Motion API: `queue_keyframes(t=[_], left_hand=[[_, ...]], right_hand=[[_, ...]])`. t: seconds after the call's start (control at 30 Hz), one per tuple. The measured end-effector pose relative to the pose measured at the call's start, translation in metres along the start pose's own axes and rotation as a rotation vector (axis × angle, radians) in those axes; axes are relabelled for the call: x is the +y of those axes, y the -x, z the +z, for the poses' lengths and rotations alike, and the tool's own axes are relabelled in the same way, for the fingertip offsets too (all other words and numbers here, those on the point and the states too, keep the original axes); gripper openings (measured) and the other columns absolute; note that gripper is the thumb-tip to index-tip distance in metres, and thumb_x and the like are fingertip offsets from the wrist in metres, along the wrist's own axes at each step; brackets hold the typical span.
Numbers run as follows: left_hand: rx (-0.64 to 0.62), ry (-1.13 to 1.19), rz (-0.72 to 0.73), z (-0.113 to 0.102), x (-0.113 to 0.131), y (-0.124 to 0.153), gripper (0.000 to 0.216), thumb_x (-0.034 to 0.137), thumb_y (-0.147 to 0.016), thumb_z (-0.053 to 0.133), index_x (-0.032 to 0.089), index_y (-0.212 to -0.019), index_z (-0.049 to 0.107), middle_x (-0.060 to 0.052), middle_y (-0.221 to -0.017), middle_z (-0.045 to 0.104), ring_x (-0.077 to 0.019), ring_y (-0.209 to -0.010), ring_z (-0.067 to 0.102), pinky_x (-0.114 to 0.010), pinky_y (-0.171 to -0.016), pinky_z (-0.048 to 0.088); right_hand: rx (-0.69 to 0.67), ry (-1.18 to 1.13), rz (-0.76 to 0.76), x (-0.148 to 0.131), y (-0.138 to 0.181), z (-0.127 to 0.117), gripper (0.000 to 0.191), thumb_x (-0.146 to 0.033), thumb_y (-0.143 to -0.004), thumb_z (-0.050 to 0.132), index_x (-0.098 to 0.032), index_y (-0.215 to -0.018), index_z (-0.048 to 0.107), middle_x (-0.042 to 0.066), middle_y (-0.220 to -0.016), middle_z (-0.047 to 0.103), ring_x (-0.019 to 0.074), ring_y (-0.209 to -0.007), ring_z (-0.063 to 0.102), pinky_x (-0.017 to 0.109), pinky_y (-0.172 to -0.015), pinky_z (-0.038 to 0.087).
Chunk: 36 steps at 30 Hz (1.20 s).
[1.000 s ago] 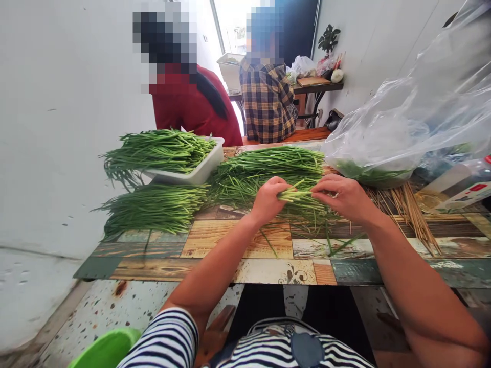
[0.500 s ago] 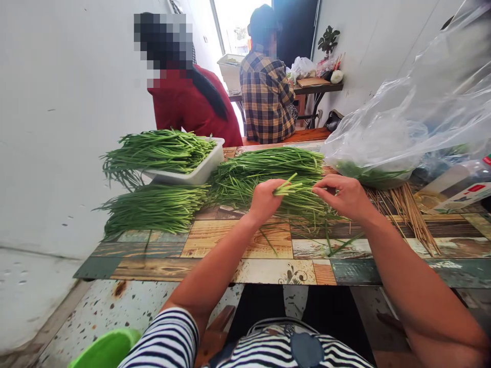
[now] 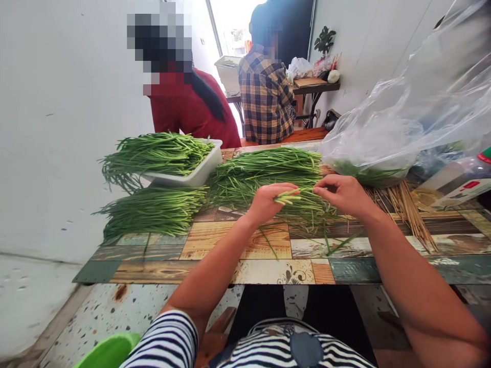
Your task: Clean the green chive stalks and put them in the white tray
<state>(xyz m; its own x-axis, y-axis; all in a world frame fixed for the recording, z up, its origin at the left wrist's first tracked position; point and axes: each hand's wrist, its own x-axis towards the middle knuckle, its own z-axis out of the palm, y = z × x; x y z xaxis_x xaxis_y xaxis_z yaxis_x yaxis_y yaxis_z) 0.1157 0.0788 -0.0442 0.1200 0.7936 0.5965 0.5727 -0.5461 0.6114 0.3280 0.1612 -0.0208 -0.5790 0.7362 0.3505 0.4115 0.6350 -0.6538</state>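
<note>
My left hand [image 3: 267, 202] is closed round a small bunch of garlic chives [image 3: 287, 197], their pale cut ends pointing right. To its right, my right hand [image 3: 339, 193] is pinched, thumb against forefinger, near those ends; whatever thin thing it may hold is too small to make out. Behind both hands spreads a large loose pile of garlic chives [image 3: 268, 162] on the table. A neater stack of chives [image 3: 157, 209] lies at the left. More chives [image 3: 161, 151] fill a white plastic tub [image 3: 205, 171] behind that stack, their leaves hanging over its side.
Thin bamboo skewers [image 3: 408, 212] lie on the patterned table [image 3: 238, 237] at right, by a clear plastic bag [image 3: 368, 138] and a bottle [image 3: 458, 186]. Two people sit beyond, in a red top [image 3: 172, 112] and a plaid shirt [image 3: 264, 97]. A green bin [image 3: 107, 352] stands below left.
The stems in my left hand have tilted from rising rightward to lying lower, and the left fingers now reach further over them. My right hand stays pinched nearby.
</note>
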Motion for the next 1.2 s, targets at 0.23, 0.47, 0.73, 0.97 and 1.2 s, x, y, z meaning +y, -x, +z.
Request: queue_keyframes(t=[0.23,0.47,0.73,0.97,1.2], left_hand=[[0.126,-0.168,-0.060,0.010,-0.011,0.004,0.016,0.018,-0.083,0.062,0.019,-0.094,0.074,-0.005,-0.095,0.072,-0.0145,-0.088,0.066,-0.025,-0.080,0.053],[-0.050,-0.240,-0.049,0.006,-0.007,0.001,0.019,0.014,-0.080,0.064,0.020,-0.096,0.073,-0.004,-0.099,0.073,-0.0163,-0.091,0.068,-0.026,-0.084,0.054],[-0.005,-0.279,-0.075,0.003,-0.014,0.004,0.034,0.021,-0.080,0.068,0.020,-0.114,0.067,-0.007,-0.125,0.063,-0.0209,-0.113,0.061,-0.034,-0.099,0.049],[-0.107,-0.219,-0.132,0.014,-0.008,0.005,0.021,0.023,-0.085,0.061,0.022,-0.102,0.073,-0.003,-0.092,0.075,-0.0157,-0.079,0.069,-0.024,-0.071,0.051],[-0.093,-0.136,-0.113,0.009,-0.005,0.002,0.018,0.021,-0.086,0.060,0.020,-0.096,0.074,-0.004,-0.089,0.074,-0.0141,-0.078,0.067,-0.022,-0.071,0.048]], right_hand=[[-0.034,-0.067,0.010,0.008,-0.001,0.004,0.025,-0.040,-0.078,0.060,-0.018,-0.077,0.071,0.002,-0.070,0.067,0.0141,-0.062,0.054,0.026,-0.057,0.040],[-0.072,-0.079,-0.023,0.002,0.000,0.002,0.027,-0.040,-0.080,0.058,-0.017,-0.077,0.072,0.001,-0.070,0.067,0.0141,-0.064,0.055,0.026,-0.060,0.040],[-0.018,-0.082,-0.034,0.002,0.000,0.002,0.023,-0.037,-0.079,0.060,-0.018,-0.078,0.072,0.003,-0.075,0.069,0.0154,-0.068,0.058,0.026,-0.063,0.043],[0.008,-0.005,-0.158,-0.004,0.001,0.008,0.021,-0.032,-0.082,0.056,-0.018,-0.082,0.071,0.005,-0.082,0.069,0.0170,-0.072,0.060,0.028,-0.065,0.045],[0.066,-0.092,-0.203,-0.011,0.001,0.031,0.019,-0.030,-0.081,0.058,-0.019,-0.076,0.072,0.007,-0.083,0.068,0.0191,-0.080,0.061,0.032,-0.075,0.046]])
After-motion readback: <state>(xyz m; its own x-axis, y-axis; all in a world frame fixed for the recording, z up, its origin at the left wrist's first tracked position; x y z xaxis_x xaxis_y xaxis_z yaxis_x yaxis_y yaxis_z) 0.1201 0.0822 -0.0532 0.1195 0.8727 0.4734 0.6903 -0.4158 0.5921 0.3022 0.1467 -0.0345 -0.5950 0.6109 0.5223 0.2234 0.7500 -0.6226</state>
